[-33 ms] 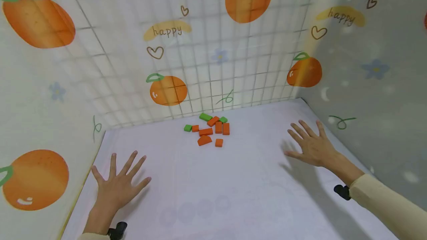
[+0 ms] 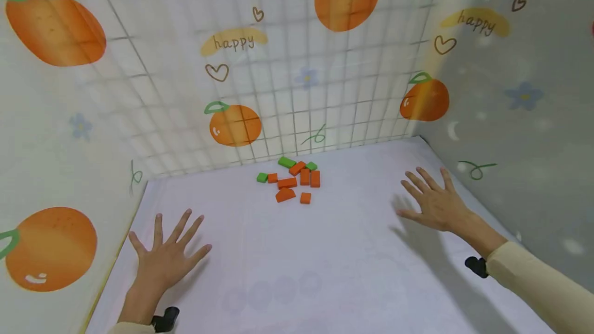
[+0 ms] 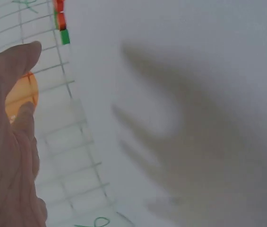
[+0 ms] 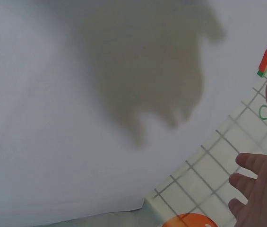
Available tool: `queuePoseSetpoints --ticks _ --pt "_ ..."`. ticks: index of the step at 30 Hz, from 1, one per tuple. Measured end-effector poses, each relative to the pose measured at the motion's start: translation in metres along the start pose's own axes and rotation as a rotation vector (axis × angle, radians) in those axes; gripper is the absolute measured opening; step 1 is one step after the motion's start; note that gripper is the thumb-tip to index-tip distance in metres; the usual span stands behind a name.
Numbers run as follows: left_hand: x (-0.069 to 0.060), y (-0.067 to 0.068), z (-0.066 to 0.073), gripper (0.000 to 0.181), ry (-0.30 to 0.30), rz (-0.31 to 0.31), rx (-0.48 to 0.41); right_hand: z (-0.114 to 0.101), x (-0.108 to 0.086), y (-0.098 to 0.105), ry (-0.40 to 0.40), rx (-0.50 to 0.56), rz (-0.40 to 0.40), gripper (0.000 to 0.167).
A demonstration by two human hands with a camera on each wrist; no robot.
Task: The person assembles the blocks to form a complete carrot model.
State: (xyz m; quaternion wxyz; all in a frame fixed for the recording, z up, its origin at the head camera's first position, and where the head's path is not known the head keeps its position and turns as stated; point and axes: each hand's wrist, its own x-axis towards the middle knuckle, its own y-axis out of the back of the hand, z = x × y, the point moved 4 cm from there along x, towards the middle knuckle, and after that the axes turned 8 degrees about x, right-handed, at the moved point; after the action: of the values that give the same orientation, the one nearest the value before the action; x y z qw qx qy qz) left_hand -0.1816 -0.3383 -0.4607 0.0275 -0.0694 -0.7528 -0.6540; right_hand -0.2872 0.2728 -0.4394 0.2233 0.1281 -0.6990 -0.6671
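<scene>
Small orange and green blocks lie grouped at the back middle of the white table. Among them are a green oblong block [image 2: 286, 162], an orange half-round block [image 2: 285, 195], a small orange square block [image 2: 305, 198] and an upright-looking orange oblong block [image 2: 315, 179]. My left hand [image 2: 168, 266] is held over the table's left side, fingers straight and spread, holding nothing. Over the right side, my right hand [image 2: 437, 205] also has its fingers spread and holds nothing. Both hands are apart from the blocks; each casts a shadow on the tabletop in its wrist view.
The white tabletop [image 2: 343, 251] meets a back wall [image 2: 278, 86] with a grid and printed oranges. Side walls stand close on the left [image 2: 42, 169] and right [image 2: 547, 159]. A black wrist device [image 2: 476, 267] sits at the right cuff, another [image 2: 165, 319] at the left.
</scene>
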Motion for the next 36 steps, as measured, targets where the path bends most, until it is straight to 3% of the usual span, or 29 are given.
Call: queuePoseSetpoints --ticks 4,7,11,14,19,26,31,36 --pt "0.007 -0.009 0.002 0.083 0.002 -0.01 0.001 -0.002 0.004 -0.005 0.015 0.011 0.003 0.086" --pt "0.016 -0.015 0.008 0.087 0.011 0.004 -0.001 -0.011 0.008 -0.008 0.059 0.029 0.05 0.082" --pt "0.041 -0.013 0.024 0.091 0.05 0.041 -0.053 -0.029 0.025 -0.011 0.151 0.072 0.123 0.081" --pt "0.072 -0.005 0.049 0.088 0.098 0.08 -0.153 -0.043 0.048 -0.015 0.186 0.146 0.135 0.081" --pt "0.121 0.001 0.106 0.071 0.158 0.119 -0.341 -0.062 0.093 -0.026 0.116 0.282 0.084 0.075" --pt "0.16 -0.015 0.168 0.073 0.228 0.068 -0.459 -0.077 0.139 -0.05 0.038 0.355 0.033 0.074" --pt "0.179 -0.027 0.193 0.079 0.278 0.009 -0.451 -0.085 0.159 -0.058 0.009 0.388 0.022 0.071" --pt "0.194 -0.035 0.201 0.081 0.31 -0.015 -0.394 -0.093 0.177 -0.065 0.002 0.419 -0.004 0.069"
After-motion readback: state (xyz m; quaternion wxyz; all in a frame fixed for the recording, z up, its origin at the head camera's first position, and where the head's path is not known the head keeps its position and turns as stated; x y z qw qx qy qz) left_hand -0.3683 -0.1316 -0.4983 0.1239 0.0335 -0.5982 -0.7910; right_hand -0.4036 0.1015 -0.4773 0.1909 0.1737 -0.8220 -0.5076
